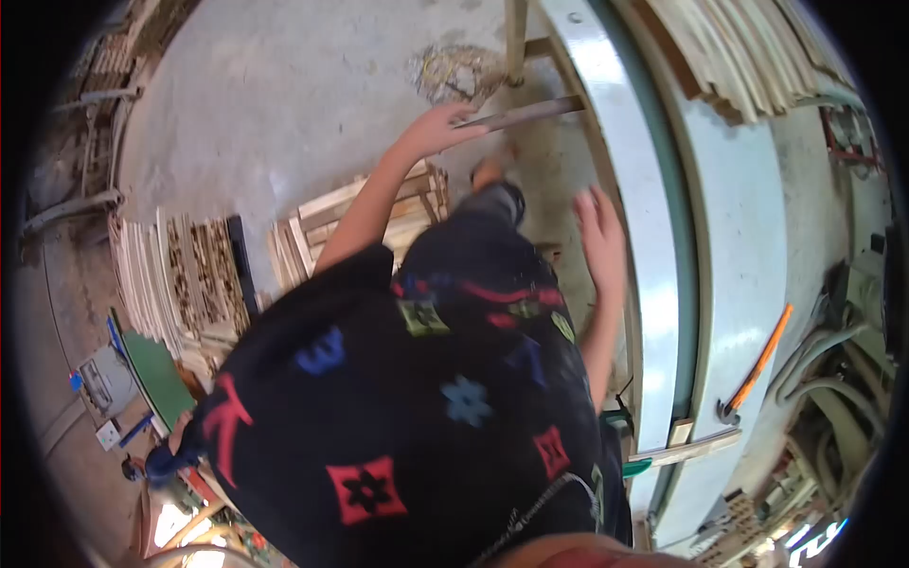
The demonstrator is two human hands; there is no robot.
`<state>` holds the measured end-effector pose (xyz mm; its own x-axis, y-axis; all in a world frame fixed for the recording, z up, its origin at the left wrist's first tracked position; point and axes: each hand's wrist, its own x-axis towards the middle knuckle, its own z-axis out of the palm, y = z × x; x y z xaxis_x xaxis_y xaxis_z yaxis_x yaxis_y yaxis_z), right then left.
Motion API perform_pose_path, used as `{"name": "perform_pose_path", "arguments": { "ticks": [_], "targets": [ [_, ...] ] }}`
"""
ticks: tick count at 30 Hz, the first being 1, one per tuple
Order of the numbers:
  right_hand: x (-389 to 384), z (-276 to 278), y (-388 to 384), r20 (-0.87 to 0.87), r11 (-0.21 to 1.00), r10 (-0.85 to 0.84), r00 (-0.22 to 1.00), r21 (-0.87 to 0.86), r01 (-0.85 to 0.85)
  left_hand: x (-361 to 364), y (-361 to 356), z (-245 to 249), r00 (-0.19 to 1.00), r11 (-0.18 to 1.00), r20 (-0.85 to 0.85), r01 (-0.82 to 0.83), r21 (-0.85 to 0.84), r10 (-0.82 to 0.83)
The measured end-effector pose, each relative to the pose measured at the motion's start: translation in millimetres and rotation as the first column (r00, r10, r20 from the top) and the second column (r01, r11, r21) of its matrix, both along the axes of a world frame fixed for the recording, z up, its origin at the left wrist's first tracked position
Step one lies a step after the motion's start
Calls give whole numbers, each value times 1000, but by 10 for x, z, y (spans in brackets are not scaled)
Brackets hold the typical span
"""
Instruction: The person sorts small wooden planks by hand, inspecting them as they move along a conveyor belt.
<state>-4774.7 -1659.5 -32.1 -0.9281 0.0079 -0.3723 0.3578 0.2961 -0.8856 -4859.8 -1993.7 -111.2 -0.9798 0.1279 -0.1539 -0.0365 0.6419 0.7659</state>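
My left hand (pixel 437 131) reaches forward over the floor, its thumb and fingers around the near end of a narrow wooden strip (pixel 535 115). The strip's other end meets the inner edge of a long pale bench (pixel 632 123) on the right. Beside that bench hangs my right hand (pixel 599 232), fingers stretched out and holding nothing. Below my hands show my dark patterned shirt (pixel 417 379) and one foot, blurred, on the concrete floor.
Stacked wood strips (pixel 185 284) and a low pile of boards (pixel 322 218) stand to the left. Long planks (pixel 743 52) lie at the bench's far end. An orange-handled hammer (pixel 762 360) rests on the bench. Another person (pixel 170 464) is at lower left.
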Motion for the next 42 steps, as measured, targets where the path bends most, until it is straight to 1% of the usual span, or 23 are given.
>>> {"name": "perform_pose_path", "arguments": {
  "ticks": [2,3,4,5,7,10,12,15,17,18,20,21,23,25,26,27,28,30,33,36,39,40,42],
  "targets": [
    [-519,-676,-717,136,865,-262,955,-406,295,-390,171,-330,770,937,572,95,336,-283],
    [-873,-871,-1002,268,627,-407,873,-614,480,-543,303,319,673,966,692,173,194,-259],
    [-1111,-1033,-1172,436,328,-470,767,-721,610,-647,245,-120,665,920,644,197,338,-379],
    [-1277,-1198,-1220,281,335,-492,824,-813,477,-616,199,-349,608,881,660,155,447,-442],
    [-1474,-1303,-1435,339,163,-578,742,-843,512,-666,112,-347,578,790,578,215,574,-577],
    [-1525,-1412,-1607,411,158,-646,642,-752,640,-641,101,-427,545,775,614,110,623,-571],
    [-1561,-1341,-1617,375,188,-727,575,-696,693,-630,122,-534,607,759,508,270,592,-612],
    [-1515,-1467,-1529,317,258,-769,555,-640,724,-593,166,-693,557,692,480,262,673,-678],
    [-1568,-1255,-1670,357,199,-818,451,-560,804,-672,125,-775,421,538,417,224,812,-805],
    [-1580,-1213,-1724,336,205,-849,409,-504,839,-805,46,-650,310,523,427,392,756,-849],
    [-1485,-1261,-1697,288,269,-865,411,-424,865,-1033,-207,-608,-10,281,374,641,714,-927],
    [-1548,-1229,-1714,330,160,-904,273,-332,930,-1321,-369,-654,-156,130,364,750,648,-918],
    [-1484,-1179,-1752,322,227,-893,314,-280,933,-2105,-977,-807,-310,-138,146,733,666,-939],
    [-1553,-1153,-1867,175,124,-979,103,115,986,-3122,-1884,-646,-72,27,126,763,646,-989],
    [-1520,-1145,-1899,100,140,-989,113,320,937,-3672,-2480,-449,178,323,284,705,632,-942],
    [-1342,-1362,-1873,-19,183,-975,222,500,847,-4165,-3007,-296,358,536,399,557,634,-844],
    [-1375,-1375,-2096,-198,58,-817,541,906,419,-4635,-3380,-656,599,588,170,620,520,-782],
    [-1877,-1492,-2861,-151,-32,-799,583,977,210,-5609,-4176,-520,709,711,144,630,312,-691],
    [-3135,-1770,-4007,173,481,-759,628,799,360,-6684,-4871,463,843,887,287,459,54,-454],
    [-4839,-1767,-5088,261,802,-564,784,399,444,-7768,-5049,901,837,845,237,395,360,-493],
    [-6496,-1742,-5909,197,886,-410,891,-145,440,-8787,-4991,1449,833,795,74,491,357,-548],
    [-7205,-1761,-6002,608,644,-388,692,-359,676,-9111,-4971,1466,832,799,35,518,306,-553],
    [-8065,-1852,-6135,141,984,-163,976,-47,171,-9802,-4983,1256,808,806,21,589,-55,-589]
  ]
}}
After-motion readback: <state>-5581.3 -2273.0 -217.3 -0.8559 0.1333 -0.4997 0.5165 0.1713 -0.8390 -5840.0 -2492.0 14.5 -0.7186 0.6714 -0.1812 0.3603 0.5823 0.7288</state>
